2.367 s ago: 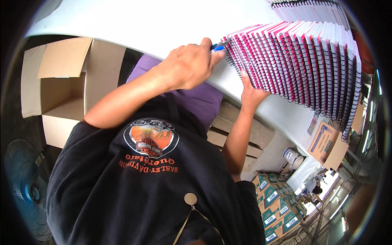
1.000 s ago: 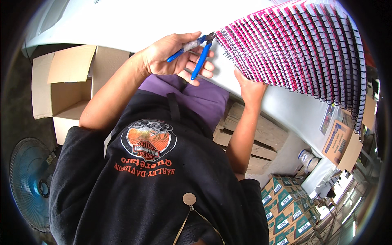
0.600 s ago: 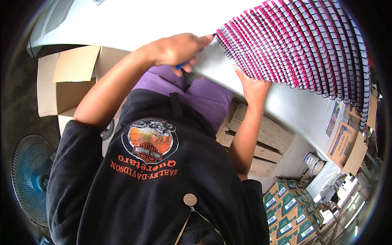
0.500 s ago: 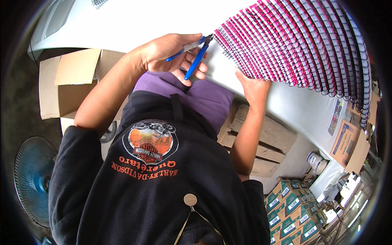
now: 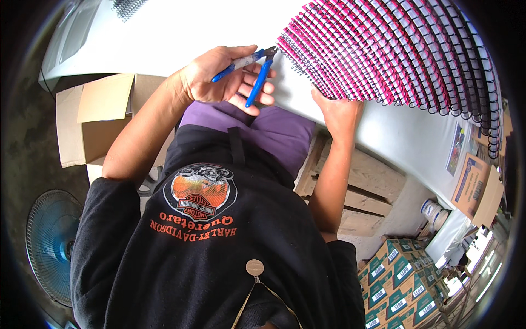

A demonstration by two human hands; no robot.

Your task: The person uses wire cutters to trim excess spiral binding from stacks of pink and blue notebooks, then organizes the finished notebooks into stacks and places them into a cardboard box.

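Rolled over since the frame 0.6 s ago, the left hand now shows its palm, where its back was uppermost. Its one tool, a pair of dark-jawed metal hand cutters with two blue handles, shows both handles spread. One handle, wrapped in whitish material, is held between thumb and palm; the other lies across the fingers, which stand apart. The cutter tips are just beside the left end of the row; contact cannot be confirmed.

One right hand is set at the near side of one fanned row of pink-and-white books with black spiral bindings, on one white table. Its fingers are hidden by the books; whether they are clamped cannot be told. Books are many, overlapping, and not exactly countable; their coils face the person.

Also noted: one bunch of dark wire coils at the table's upper left; one open brown cardboard box left of the person; one round blue-bladed fan below it; one wooden slatted pallet beyond the right forearm; one orange-brown carton at far right; and one stack of green-and-brown cartons, more than ten, lower right.
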